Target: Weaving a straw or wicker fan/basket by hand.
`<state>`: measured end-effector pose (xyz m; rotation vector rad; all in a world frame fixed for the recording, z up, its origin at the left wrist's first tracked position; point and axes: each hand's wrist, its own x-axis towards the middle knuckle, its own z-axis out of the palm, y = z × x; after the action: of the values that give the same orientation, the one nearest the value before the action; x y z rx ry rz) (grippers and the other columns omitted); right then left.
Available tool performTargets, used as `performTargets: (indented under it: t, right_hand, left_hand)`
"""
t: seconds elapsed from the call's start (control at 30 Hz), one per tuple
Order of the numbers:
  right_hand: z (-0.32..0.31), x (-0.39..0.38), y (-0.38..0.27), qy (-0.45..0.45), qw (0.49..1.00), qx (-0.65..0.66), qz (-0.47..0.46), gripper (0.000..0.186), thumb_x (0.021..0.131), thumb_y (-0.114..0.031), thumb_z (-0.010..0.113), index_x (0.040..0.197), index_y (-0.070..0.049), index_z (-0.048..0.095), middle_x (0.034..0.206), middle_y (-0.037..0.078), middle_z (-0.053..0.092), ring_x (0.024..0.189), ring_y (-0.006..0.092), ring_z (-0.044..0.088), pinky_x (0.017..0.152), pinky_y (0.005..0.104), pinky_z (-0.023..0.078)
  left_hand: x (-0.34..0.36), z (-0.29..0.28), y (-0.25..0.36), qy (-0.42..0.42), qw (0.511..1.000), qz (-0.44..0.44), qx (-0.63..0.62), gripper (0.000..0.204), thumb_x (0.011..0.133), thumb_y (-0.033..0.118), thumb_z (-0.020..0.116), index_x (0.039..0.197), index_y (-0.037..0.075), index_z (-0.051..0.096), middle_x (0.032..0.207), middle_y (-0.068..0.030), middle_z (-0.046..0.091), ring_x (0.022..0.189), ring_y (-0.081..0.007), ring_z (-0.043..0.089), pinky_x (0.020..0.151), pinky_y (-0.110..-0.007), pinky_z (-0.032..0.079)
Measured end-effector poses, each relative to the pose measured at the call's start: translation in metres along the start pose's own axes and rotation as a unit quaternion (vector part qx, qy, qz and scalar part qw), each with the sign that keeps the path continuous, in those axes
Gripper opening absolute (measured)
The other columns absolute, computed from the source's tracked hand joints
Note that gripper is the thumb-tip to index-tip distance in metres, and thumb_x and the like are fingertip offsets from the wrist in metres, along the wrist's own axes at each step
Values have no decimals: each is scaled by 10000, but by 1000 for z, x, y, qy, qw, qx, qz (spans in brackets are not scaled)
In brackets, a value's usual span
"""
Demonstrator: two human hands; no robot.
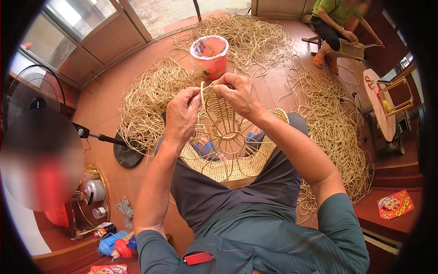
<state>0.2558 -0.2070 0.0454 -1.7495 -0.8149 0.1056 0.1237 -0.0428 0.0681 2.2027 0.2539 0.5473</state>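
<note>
A partly woven basket (pixel 214 171) of straw-coloured cord on a wire frame rests between my knees. Its bare wires meet at a small ring (pixel 235 135), and a woven side stands at the far end. Above that side my left hand (pixel 181 114) pinches a short upright length of straw cord (pixel 202 91) between thumb and fingers. Close beside it, at the frame's far rim, my right hand (pixel 239 95) is closed in a pinch around the cord, its fingertips partly hidden.
Heaps of loose cord (pixel 335 141) spread right, left and beyond me. A pink lined bucket (pixel 210 59) stands ahead. At left are a black fan (pixel 36 93) and a round black base (pixel 130 150). Far right, another person (pixel 335 23) sits holding woven work near a round table (pixel 379 105).
</note>
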Motion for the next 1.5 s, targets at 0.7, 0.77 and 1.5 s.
performTargets:
  t: [0.7,0.77,1.5]
  right_hand:
    - [1,1,7,-13,999,17,26,282,963,-285,689,984,-15,766,870,128,770,842,234,753,798,383,585]
    - [-3,0,2,-11,999,16,35,281,964,-283,685,983,-15,765,869,126,769,833,231,752,791,381,585]
    - [-1,-9,-9,2,999,48,11,217,964,-186,718,961,28,684,838,75,725,787,105,668,719,315,553]
  left_hand:
    - [-19,-26,0,114,984,-31,132,274,1064,298,633,950,61,709,823,-211,695,755,-406,682,686,-520,504]
    - [-2,-87,-32,172,927,-38,331,274,1069,294,616,995,46,708,856,-218,709,806,-408,704,720,-504,530]
    - [56,18,-33,-116,958,-61,-255,184,1033,209,741,1040,28,773,821,3,701,771,-53,598,691,-263,487]
